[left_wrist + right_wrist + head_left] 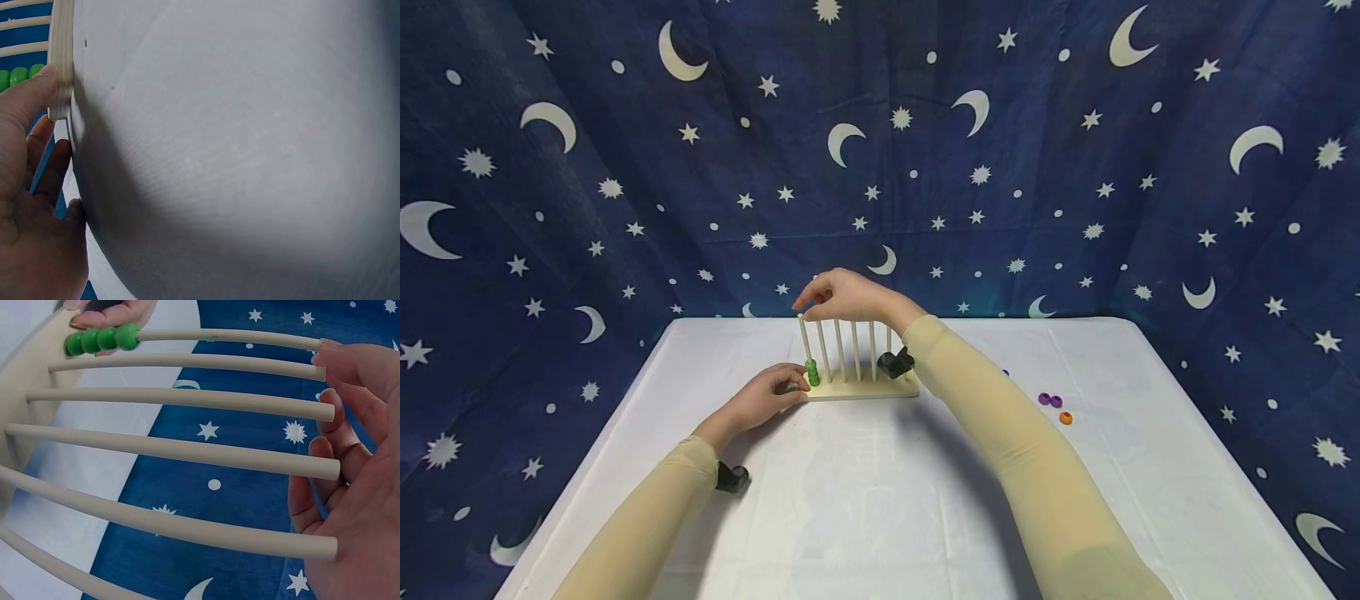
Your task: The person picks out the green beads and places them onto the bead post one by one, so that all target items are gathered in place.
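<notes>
A pale wooden abacus stand (861, 389) with a row of upright pegs stands toward the back of the table. Several green beads (103, 339) are stacked at the foot of its leftmost peg (231, 336); the top one looks slightly tilted and blurred. My left hand (767, 396) holds the left end of the base, thumb (34, 94) against its edge and other fingers beyond it. Above the pegs, my right hand (850, 296) has thumb and forefinger at the tip of the leftmost peg, no bead between them. Its other fingers are loosely bent behind the neighbouring pegs.
Two purple beads (1050, 400) and an orange bead (1066, 417) lie on the white tablecloth (865, 483) to the right. A blue bead (1006, 372) peeks out beside the right sleeve. A dark blue curtain (880, 183) with moons and stars hangs behind the table.
</notes>
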A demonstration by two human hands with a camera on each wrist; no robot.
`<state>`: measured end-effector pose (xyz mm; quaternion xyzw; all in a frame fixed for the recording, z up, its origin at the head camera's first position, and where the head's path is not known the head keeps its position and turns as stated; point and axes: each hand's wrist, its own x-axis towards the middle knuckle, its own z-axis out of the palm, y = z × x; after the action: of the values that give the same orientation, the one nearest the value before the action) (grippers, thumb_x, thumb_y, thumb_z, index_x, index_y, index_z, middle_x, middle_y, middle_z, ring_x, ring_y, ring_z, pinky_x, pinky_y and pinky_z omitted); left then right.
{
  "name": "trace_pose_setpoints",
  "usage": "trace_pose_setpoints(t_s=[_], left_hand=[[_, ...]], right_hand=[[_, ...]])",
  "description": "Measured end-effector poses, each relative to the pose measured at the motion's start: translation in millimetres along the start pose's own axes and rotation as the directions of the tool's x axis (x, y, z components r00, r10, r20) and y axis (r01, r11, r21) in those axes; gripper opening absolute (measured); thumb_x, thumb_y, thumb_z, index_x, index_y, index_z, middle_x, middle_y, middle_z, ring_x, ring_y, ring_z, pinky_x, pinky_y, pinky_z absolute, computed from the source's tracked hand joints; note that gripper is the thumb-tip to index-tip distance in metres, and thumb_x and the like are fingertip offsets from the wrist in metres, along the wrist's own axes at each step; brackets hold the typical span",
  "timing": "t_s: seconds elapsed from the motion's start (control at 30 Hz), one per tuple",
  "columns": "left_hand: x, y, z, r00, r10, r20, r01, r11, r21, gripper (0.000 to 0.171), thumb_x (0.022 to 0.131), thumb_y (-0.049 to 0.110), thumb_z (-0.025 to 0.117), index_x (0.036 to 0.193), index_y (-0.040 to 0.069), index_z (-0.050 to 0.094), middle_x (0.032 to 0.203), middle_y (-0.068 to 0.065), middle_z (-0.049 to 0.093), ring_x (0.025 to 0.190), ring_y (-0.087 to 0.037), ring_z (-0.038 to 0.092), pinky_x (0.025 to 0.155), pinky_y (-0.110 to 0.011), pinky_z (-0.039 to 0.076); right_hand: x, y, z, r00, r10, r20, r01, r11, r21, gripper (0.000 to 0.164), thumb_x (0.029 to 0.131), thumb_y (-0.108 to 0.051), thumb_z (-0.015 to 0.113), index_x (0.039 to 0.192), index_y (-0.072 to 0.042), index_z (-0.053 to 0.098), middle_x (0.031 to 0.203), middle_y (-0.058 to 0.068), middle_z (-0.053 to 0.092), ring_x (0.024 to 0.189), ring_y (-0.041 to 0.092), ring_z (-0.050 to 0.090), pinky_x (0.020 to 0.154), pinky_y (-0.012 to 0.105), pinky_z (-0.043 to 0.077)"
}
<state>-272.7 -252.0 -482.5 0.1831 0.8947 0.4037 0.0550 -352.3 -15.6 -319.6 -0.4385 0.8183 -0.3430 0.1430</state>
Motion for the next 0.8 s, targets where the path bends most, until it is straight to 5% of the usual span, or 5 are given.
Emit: trace_pose_setpoints(t_s=[0.37, 0.8], left_hand=[[0.9, 1.1, 1.7, 1.0, -0.012, -0.007, 0.012, 1.0, 0.007, 0.008, 0.096, 0.011, 0.073, 0.103, 0.013, 0.072, 0.141, -0.016, 0.058, 0.137, -0.037, 0.048, 0.116, -0.054, 0.033], [-0.3, 2.5, 0.8, 1.0, -0.003, -0.01, 0.003, 0.999, 0.034, 0.007, 0.095, 0.011, 0.073, 0.101, 0.014, 0.072, 0.142, -0.017, 0.057, 0.136, -0.039, 0.048, 0.115, -0.056, 0.034]], right_hand=[[-7, 1, -4, 1.0, 0.007, -0.015, -0.007, 1.0, -0.003, 0.023, 0.098, -0.023, 0.07, 0.119, -0.018, 0.076, 0.109, -0.002, 0.063, 0.094, 0.017, 0.055, 0.078, 0.031, 0.049], [-36, 2, -24, 0.99, 0.019, -0.142, -0.017, 1.0, 0.012, 0.019, 0.1, -0.031, 0.067, 0.116, -0.025, 0.076, 0.114, -0.006, 0.062, 0.104, 0.014, 0.056, 0.088, 0.034, 0.053]])
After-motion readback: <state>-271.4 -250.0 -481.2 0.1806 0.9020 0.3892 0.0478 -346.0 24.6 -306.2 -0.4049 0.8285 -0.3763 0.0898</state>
